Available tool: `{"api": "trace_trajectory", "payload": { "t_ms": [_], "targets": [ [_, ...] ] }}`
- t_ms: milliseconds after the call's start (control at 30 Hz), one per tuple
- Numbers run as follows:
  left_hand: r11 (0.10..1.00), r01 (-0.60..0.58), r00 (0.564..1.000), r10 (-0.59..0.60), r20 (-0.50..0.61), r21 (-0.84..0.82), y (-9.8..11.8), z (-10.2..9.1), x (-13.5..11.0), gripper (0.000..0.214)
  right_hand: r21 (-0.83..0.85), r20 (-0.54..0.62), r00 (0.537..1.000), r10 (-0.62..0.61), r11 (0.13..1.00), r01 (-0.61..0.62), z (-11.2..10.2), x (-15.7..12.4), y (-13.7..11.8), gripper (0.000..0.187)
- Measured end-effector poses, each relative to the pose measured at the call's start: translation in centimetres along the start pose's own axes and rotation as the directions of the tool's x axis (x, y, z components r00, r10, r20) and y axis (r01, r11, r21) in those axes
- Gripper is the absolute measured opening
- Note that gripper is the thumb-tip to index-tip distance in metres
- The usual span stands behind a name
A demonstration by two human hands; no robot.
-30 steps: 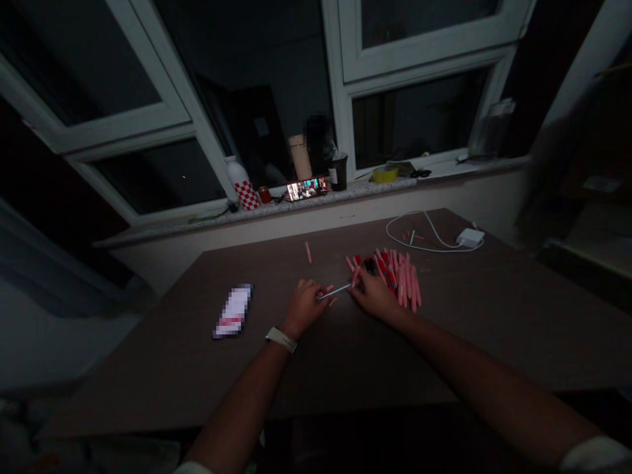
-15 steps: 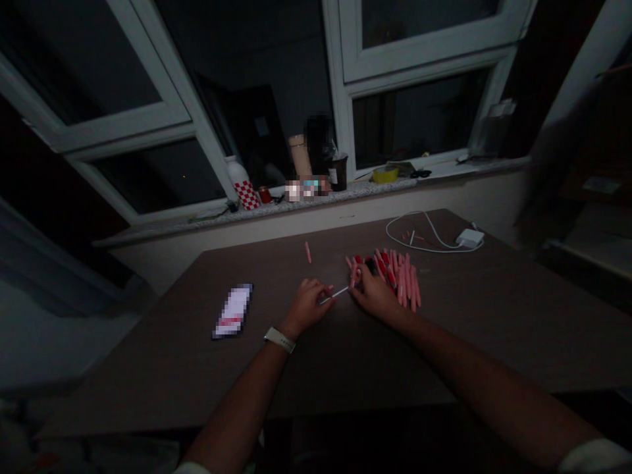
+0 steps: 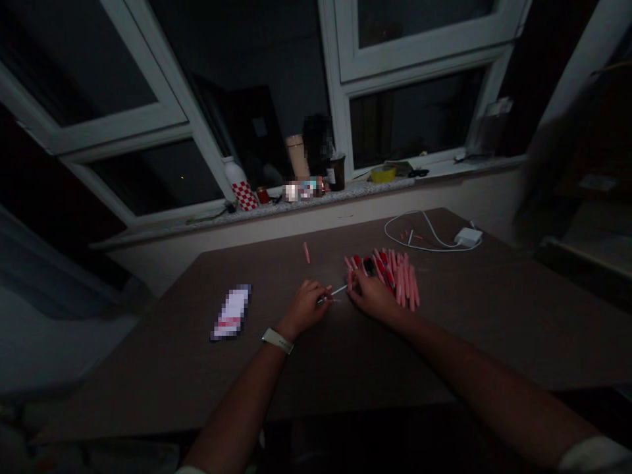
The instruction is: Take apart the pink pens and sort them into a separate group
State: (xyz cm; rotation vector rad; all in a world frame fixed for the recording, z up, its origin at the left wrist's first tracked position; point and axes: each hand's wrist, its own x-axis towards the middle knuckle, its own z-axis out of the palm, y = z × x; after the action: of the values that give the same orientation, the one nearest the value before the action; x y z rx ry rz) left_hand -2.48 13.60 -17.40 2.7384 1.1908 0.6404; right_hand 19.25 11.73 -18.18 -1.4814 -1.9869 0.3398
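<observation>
My left hand [image 3: 303,308] is curled around one end of a thin white rod [image 3: 334,293], which runs across to my right hand [image 3: 372,296]. The right fingertips pinch a pink stick [image 3: 349,279] at the near edge of a loose pile of pink sticks [image 3: 402,280], with some red and black pieces among them. The rod's far end is hidden by those fingers. A lone pink stick [image 3: 307,253] lies further back on the brown table [image 3: 474,309]. To the left lies a pixelated packet [image 3: 231,312].
A white charger [image 3: 467,236] and its cable [image 3: 419,242] lie at the table's far right, with small pink pieces beside them. Along the window sill behind the table's far edge stand a white bottle [image 3: 237,181], a dark cup [image 3: 336,173] and a yellow tape roll [image 3: 384,174].
The white rod's visible length between my hands is a little shorter, and my hands sit slightly closer together. The whole view has shifted slightly. The pile has not visibly changed.
</observation>
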Motion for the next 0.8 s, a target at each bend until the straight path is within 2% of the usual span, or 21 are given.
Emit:
{"api": "trace_trajectory", "payload": {
  "t_ms": [100,267,500,800],
  "targets": [
    [1.0,-0.001,1.0,0.001,0.008,-0.002,0.1,0.0,0.0,0.014,0.045,-0.003,1.0,-0.019,0.999,0.019,0.0,0.0,0.0,0.033],
    [1.0,0.015,1.0,-0.015,0.011,-0.008,0.1,0.0,0.0,0.012,0.102,0.032,0.99,-0.135,0.986,0.131,0.3,-0.2,-0.5,0.016],
    [1.0,0.007,1.0,-0.007,0.003,-0.002,-0.4,0.4,0.1,0.013,0.007,0.085,0.98,-0.18,0.984,0.18,1.3,-0.3,-0.5,0.014],
    [0.998,0.03,1.0,-0.029,0.007,-0.058,-0.6,0.3,0.3,0.019,0.049,0.112,0.973,-0.203,0.979,0.199,1.3,-0.3,-0.3,0.012]
  ]
}}
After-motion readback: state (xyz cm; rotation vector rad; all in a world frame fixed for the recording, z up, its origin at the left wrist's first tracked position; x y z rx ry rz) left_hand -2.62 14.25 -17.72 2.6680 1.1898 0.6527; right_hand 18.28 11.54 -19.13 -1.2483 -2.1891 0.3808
